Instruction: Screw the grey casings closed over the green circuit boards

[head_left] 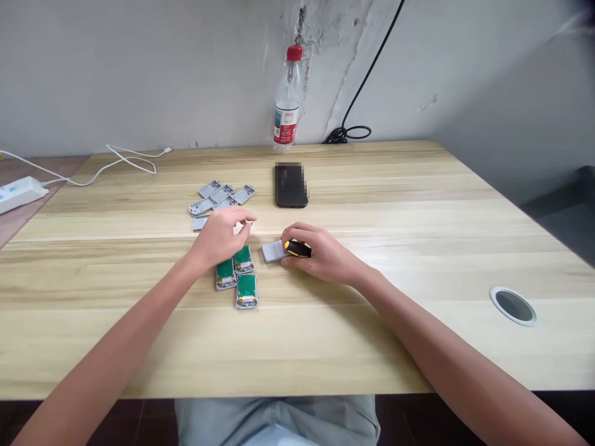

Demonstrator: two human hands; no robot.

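1. Screwdriver point(297, 249) with a yellow-and-black handle is sitting in the right hand point(328, 253). That hand is closed around it with the fingers curled over, and the tip is hidden from this head-cam angle.
2. Just under those fingers and touching them, a grey plastic cover point(273, 251) lies flat on the pale wood-grain table point(372, 347).
3. The left hand point(218, 238) is half closed, with its fingertips point(248, 218) pinched in toward the thumb. There could be something tiny in there, but I can't tell from this view.
4. Three green circuit boards point(246, 290) in grey cases sit close together right below the left hand, almost under its wrist.
5. Past that hand there's a loose pile of grey case parts point(222, 195), with a black phone point(290, 184) just to the right of it.
6. What could go wrong:
   - The cover could skate on that smooth tabletop under any pressure, and the screwdriver could slip with it.
   - A slipping tip could scratch a board if one ends up under it.
   - If the left hand is pinching something small, a loose grip could drop it among the cases, where it'd be a pain to find.
   - A careless wrist could also nudge the boards out of place.
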